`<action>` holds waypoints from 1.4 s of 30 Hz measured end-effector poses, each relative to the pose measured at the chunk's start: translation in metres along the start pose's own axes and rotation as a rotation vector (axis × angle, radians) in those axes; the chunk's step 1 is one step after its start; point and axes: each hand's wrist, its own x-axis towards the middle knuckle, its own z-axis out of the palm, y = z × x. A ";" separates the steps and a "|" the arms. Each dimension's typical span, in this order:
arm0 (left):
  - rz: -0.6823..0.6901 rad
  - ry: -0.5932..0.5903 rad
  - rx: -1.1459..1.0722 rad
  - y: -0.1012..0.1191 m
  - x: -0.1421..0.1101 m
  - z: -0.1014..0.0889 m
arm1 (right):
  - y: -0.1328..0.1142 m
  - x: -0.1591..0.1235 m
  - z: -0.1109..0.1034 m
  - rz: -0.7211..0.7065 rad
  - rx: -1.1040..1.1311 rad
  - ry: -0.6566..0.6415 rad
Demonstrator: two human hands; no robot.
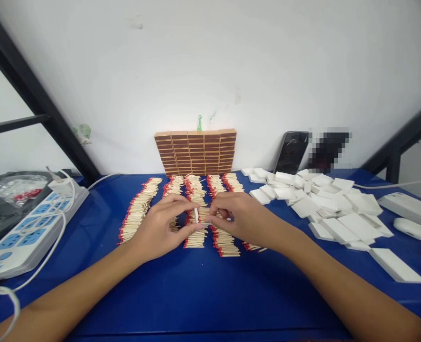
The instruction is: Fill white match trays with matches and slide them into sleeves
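Working from afar above a blue counter (182, 294), I had the left grip (162, 229) pinched around a small white tray (196, 215), held over the middle row of red-tipped matches (195, 240). The right grip (241, 216) was closed on a few matches (203, 212) at the tray, fingers partly hiding them. I judged the step to be filling; the next move called for bedding the sticks flat, tray steady. Loose white trays (326, 204) lay at right; stacked boxes (196, 153) stood against the wall (210, 61).
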 end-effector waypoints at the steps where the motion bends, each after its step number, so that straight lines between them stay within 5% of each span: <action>1: 0.002 0.004 0.002 0.000 0.000 0.000 | 0.000 0.000 0.001 -0.006 -0.009 0.009; 7: -0.025 0.026 0.049 -0.002 0.001 -0.001 | -0.002 0.000 -0.014 0.094 -0.043 -0.010; 12: -0.091 0.058 0.099 -0.006 0.001 -0.002 | -0.001 -0.007 -0.031 0.275 -0.002 -0.387; 15: -0.091 0.057 0.095 -0.007 0.000 -0.001 | 0.000 -0.010 -0.030 0.346 0.035 -0.485; 42: -0.109 0.014 0.081 -0.008 -0.001 0.001 | -0.001 -0.007 -0.032 0.386 0.070 -0.516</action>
